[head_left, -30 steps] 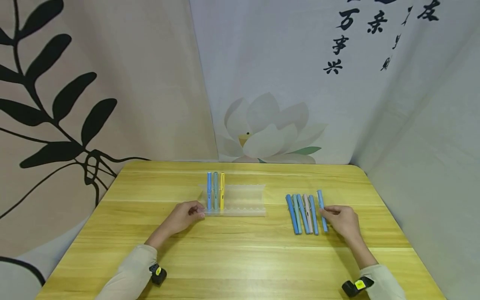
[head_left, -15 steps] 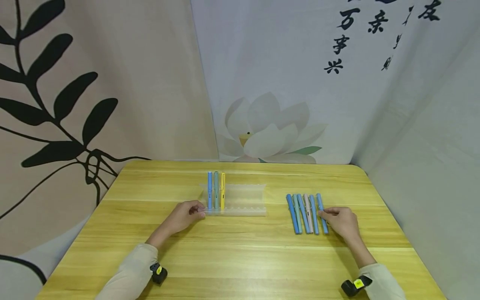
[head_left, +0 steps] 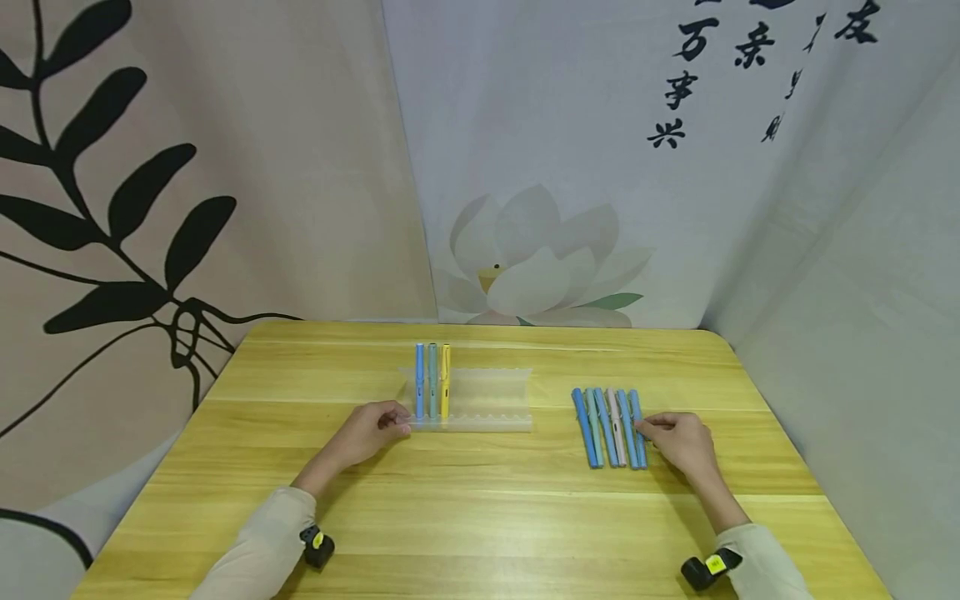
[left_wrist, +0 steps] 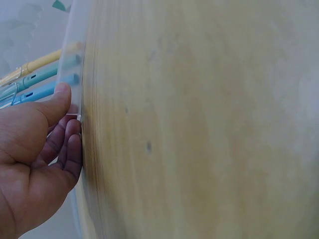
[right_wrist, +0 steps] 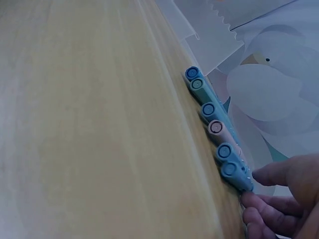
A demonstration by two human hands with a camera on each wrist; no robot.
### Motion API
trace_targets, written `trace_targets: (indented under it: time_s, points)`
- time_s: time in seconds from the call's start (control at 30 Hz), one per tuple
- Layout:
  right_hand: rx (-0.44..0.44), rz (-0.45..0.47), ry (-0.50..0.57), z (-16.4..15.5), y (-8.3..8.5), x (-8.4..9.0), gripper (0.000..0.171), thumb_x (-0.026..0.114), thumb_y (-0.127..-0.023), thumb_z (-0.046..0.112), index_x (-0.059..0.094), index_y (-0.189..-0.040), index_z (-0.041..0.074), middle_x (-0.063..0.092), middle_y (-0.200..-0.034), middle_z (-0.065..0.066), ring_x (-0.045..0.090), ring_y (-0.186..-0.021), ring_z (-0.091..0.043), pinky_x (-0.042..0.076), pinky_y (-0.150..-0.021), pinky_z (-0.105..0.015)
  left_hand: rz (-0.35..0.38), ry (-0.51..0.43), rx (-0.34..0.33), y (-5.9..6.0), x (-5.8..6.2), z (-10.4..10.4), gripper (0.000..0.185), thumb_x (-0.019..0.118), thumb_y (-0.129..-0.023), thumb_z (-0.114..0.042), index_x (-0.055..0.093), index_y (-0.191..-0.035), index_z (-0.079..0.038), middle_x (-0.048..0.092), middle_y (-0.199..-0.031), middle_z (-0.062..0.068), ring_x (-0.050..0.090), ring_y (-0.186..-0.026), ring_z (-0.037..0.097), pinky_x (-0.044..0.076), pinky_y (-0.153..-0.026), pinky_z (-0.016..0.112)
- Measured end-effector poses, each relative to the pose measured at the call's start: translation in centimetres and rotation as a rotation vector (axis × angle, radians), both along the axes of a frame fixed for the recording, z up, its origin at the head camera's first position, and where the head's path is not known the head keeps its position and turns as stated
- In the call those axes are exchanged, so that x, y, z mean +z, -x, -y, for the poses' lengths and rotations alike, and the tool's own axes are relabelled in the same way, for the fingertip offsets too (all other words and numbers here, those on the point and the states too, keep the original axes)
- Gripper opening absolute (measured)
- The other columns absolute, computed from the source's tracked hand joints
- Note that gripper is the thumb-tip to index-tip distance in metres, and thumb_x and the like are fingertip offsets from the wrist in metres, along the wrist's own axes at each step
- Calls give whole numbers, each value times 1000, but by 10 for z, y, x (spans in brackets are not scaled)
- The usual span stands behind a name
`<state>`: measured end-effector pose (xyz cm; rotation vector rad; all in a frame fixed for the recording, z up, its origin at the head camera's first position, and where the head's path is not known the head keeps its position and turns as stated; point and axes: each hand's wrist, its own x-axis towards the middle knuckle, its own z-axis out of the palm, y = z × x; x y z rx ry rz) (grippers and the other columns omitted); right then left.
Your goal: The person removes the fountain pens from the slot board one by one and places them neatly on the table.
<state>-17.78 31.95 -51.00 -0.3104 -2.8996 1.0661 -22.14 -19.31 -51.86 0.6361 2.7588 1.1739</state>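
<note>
A clear plastic pen rack [head_left: 491, 393] with a notched front ledge stands left of centre. In its left part rest a blue pen [head_left: 419, 379], a grey-green pen [head_left: 432, 381] and a yellow pen [head_left: 446, 381], side by side. My left hand [head_left: 367, 435] holds the rack's front left corner, thumb [left_wrist: 62, 94] on the ledge and fingers curled beneath. To the right, a row of capped pens lies on the table: several blue, one green [head_left: 594, 425], one pinkish-grey [head_left: 617, 425]. My right hand [head_left: 684, 442] pinches the rightmost blue pen [head_left: 637, 407], which lies against its neighbour.
The wooden table [head_left: 480, 517] reaches back to a cloth backdrop [head_left: 540, 125] printed with a lotus and dark characters. A stretch of tabletop separates the rack from the pen row. Each wrist wears a small black camera, the left camera [head_left: 317, 548] and the right camera [head_left: 705, 572].
My right hand has slid the rightmost blue pen left and slightly toward me, closing the gap to the row. My left hand and the rack have stayed put.
</note>
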Motion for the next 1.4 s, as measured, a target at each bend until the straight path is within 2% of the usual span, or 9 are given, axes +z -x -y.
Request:
trace_targets:
  time_s: [0.13,0.3,0.47,0.6,0.97,1.4]
  points:
    - [14,-22,28,1,0,5,40,65,-89,41,70,-110,7,72,-94,-7,66,-78,-18,50,-64,-33,0,-1,-1,0,1,0,13,66,-91,-18,67,-101,-10,64,-88,-5,58,-81,10,50,-73,26]
    - [62,-104,42,8,0,15,37,64,-91,38,69,-113,8,71,-98,-7,65,-86,-21,51,-69,-34,12,8,11,1,1,0,14,67,-91,-19,67,-101,-11,63,-87,-6,58,-80,10,50,-72,26]
    - [108,-193,68,24,4,27,36,65,-91,34,68,-115,8,70,-98,-7,63,-86,-21,52,-67,-31,33,1,13,2,-1,1,15,67,-90,-20,67,-102,-11,63,-87,-6,58,-80,10,50,-72,26]
    - [138,-230,102,40,8,35,34,65,-91,35,69,-114,11,71,-98,-6,64,-85,-20,52,-66,-29,31,-5,12,2,-2,1,14,67,-90,-20,67,-102,-12,63,-86,-7,58,-80,10,49,-71,25]
    - [232,-282,214,85,21,43,32,67,-89,39,70,-113,18,71,-99,-1,65,-88,-18,54,-71,-29,31,3,19,1,-1,1,14,67,-90,-19,67,-102,-11,63,-86,-6,57,-80,10,49,-72,26]
    - [327,-304,264,135,37,42,34,68,-87,43,71,-110,18,71,-96,6,65,-86,-14,54,-71,-32,34,2,19,2,-2,2,16,67,-90,-22,67,-102,-11,62,-85,-6,57,-79,11,49,-71,26]
